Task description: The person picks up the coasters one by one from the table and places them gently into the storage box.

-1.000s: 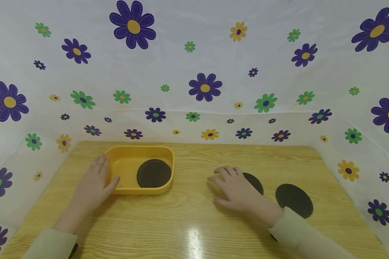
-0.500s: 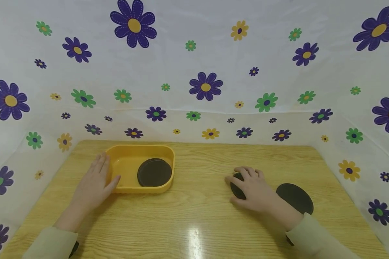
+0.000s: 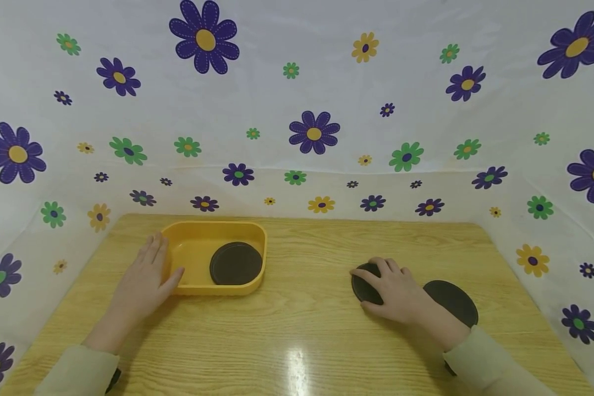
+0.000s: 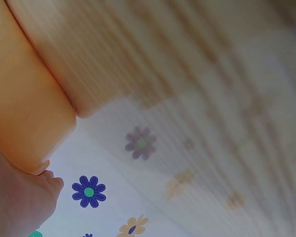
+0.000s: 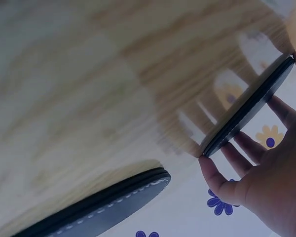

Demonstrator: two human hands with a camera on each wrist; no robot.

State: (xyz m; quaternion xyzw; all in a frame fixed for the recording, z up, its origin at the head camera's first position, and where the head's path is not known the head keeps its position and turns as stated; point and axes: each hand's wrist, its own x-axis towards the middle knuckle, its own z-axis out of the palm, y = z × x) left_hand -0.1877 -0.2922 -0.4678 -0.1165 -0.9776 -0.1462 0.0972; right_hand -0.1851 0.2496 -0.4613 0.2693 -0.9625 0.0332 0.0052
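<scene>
My left hand [image 3: 148, 272] lies with straight fingers against the left wall of a yellow tray [image 3: 193, 228], its thumb along the front wall. In the left wrist view my palm [image 4: 17, 207] touches the tray [image 4: 24, 113]. One dark round coaster [image 3: 235, 264] lies flat inside the tray. My right hand [image 3: 391, 283] grips a second dark coaster [image 3: 363, 287] right of the table's middle. The right wrist view shows this coaster [image 5: 251, 111] tilted up off the wood, pinched at its rim between thumb and fingers [image 5: 281, 108]. A third coaster [image 3: 452, 302] lies flat beside my right wrist.
The wooden table [image 3: 297, 242] is walled at the back and both sides by a white cloth [image 3: 297, 110] printed with flowers. In the right wrist view the flat coaster [image 5: 103, 207] lies close to the held one.
My right hand has moved right from the table's middle onto the coaster and taken hold of its rim. The left hand and tray have stayed put.
</scene>
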